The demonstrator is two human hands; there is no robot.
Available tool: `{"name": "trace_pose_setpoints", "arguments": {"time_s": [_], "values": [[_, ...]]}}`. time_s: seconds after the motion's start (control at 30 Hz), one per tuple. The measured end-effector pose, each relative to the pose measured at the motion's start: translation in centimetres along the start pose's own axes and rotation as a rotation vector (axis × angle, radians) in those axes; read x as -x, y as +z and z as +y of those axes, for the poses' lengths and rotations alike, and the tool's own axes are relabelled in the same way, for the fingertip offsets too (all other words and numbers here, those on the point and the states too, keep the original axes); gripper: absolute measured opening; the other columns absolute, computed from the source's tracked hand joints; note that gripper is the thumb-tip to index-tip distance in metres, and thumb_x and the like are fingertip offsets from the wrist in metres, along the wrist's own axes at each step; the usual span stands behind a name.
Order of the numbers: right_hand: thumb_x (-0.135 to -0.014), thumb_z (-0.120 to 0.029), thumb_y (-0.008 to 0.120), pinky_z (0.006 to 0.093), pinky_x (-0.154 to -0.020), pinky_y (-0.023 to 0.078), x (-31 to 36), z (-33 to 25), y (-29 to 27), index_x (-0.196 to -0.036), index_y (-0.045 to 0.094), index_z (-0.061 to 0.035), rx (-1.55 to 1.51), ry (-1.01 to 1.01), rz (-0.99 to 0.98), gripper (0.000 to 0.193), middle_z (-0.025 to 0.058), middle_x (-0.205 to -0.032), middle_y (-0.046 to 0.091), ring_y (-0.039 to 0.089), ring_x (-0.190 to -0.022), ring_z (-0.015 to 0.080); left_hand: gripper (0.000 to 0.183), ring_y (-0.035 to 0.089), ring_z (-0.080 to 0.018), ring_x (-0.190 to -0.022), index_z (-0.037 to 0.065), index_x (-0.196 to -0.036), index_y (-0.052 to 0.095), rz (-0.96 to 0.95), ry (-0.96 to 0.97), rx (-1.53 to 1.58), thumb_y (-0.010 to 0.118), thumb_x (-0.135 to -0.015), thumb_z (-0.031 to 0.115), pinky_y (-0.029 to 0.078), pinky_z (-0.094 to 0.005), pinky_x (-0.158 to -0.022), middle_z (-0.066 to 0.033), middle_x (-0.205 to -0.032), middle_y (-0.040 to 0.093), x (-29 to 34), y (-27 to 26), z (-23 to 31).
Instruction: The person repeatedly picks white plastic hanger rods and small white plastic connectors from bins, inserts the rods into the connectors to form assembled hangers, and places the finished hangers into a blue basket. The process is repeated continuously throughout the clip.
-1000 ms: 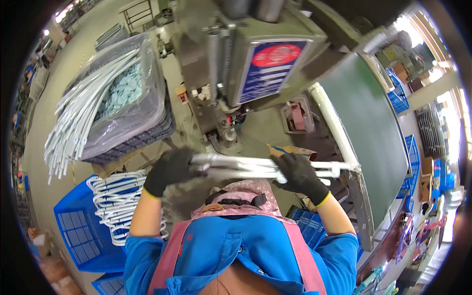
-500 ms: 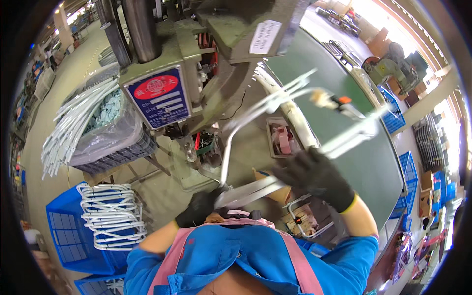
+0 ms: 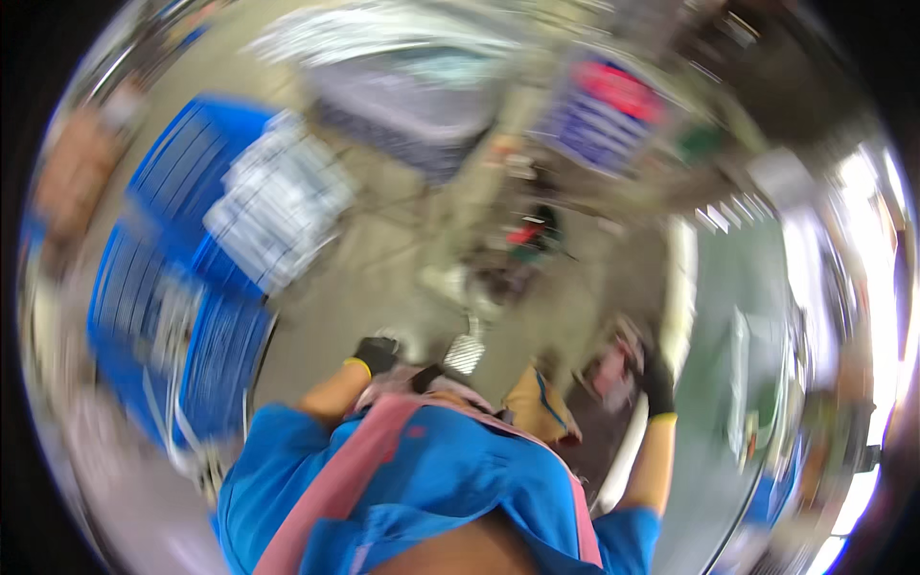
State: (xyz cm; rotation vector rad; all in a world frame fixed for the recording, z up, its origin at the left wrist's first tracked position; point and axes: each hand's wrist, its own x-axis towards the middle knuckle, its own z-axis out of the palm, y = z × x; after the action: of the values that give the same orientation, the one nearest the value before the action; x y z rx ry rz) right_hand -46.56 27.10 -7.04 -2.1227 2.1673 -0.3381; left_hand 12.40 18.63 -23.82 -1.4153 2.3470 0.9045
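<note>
The whole view is smeared by motion. My left hand (image 3: 376, 355), in a dark glove, is close to my waist; its fingers are too blurred to read. My right hand (image 3: 658, 385), gloved the same, hangs beside the white near edge (image 3: 678, 297) of the green table, and its fingers cannot be made out. A pale tubular frame (image 3: 738, 383) lies on the green table (image 3: 714, 331), right of my right hand and apart from it. A stack of white tube frames (image 3: 278, 206) rests against the blue crates at the left.
Blue crates (image 3: 230, 331) stand on the left, the nearer one with white tube pieces inside. Ahead is a dark crate (image 3: 402, 129) with a plastic liner and white rods. A machine with a blue and red plate (image 3: 599, 110) stands ahead right. A metal pedal (image 3: 466, 353) is before me.
My view has swung left. The white tube frame that both hands held is out of them, and a pale frame now lies on the table. My hands have moved apart and down.
</note>
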Motion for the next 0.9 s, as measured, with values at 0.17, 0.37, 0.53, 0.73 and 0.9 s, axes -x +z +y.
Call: {"name": "trace_pose_setpoints", "arguments": {"time_s": [0.17, 0.37, 0.53, 0.73, 0.9], "values": [[-0.079, -0.034, 0.069, 0.042, -0.081, 0.051, 0.4, -12.2, 12.7, -0.115, 0.063, -0.0054, -0.154, -0.051, -0.632, 0.046, 0.0182, -0.099, 0.067, 0.064, -0.091, 0.033, 0.038, 0.062, -0.0411, -0.101, 0.006, -0.098, 0.07, 0.414, -1.284, 0.578, 0.056, -0.08, 0.037, 0.049, -0.0471, -0.088, -0.0232, -0.104, 0.066, 22.2, 18.8, -17.4], [-0.08, -0.036, 0.07, 0.0426, -0.076, 0.052, -3.4, -30.1, 17.6, -0.117, 0.061, -0.0092, -0.2, -0.47, -0.778, 0.046, 0.0163, -0.099, 0.067, 0.065, -0.09, 0.0341, 0.011, 0.064, -0.0295, -0.079, 0.008, -0.082, 0.066, 0.422, -1.161, 0.399, 0.06, -0.081, 0.017, 0.05, -0.0418, -0.068, -0.0111, -0.074, 0.065, 33.1, 29.0, -22.1], [-0.083, -0.034, 0.067, 0.0429, -0.075, 0.052, -8.0, -44.3, 21.8, -0.115, 0.061, -0.0087, -0.149, -0.75, -0.828, 0.041, 0.017, -0.102, 0.067, 0.065, -0.09, 0.0353, 0.011, 0.064, -0.0306, -0.079, 0.009, -0.086, 0.065, 0.548, -1.011, 0.276, 0.059, -0.082, 0.017, 0.053, -0.0424, -0.07, -0.0111, -0.079, 0.064, 33.7, 24.5, -26.0], [-0.085, -0.032, 0.067, 0.0413, -0.075, 0.053, -10.7, -61.0, 26.7, -0.115, 0.062, -0.0031, -0.137, -0.735, -0.882, 0.042, 0.0182, -0.105, 0.067, 0.066, -0.09, 0.0313, 0.041, 0.058, -0.0377, -0.111, 0.011, -0.121, 0.058, 1.004, -1.894, 0.72, 0.052, -0.082, 0.017, 0.046, -0.0445, -0.094, -0.02, -0.122, 0.059, 41.9, 18.8, -39.5], [-0.087, -0.029, 0.065, 0.04, -0.073, 0.053, -12.8, -70.2, 27.1, -0.115, 0.062, -0.002, -0.174, -0.634, -1.07, 0.039, 0.0183, -0.102, 0.068, 0.067, -0.085, 0.0307, 0.036, 0.053, -0.0332, -0.118, 0.017, -0.113, 0.064, 0.318, -1.815, 0.788, 0.062, -0.077, 0.018, 0.041, -0.0472, -0.097, -0.0116, -0.117, 0.062, 47.4, 18.2, -46.8]]}}
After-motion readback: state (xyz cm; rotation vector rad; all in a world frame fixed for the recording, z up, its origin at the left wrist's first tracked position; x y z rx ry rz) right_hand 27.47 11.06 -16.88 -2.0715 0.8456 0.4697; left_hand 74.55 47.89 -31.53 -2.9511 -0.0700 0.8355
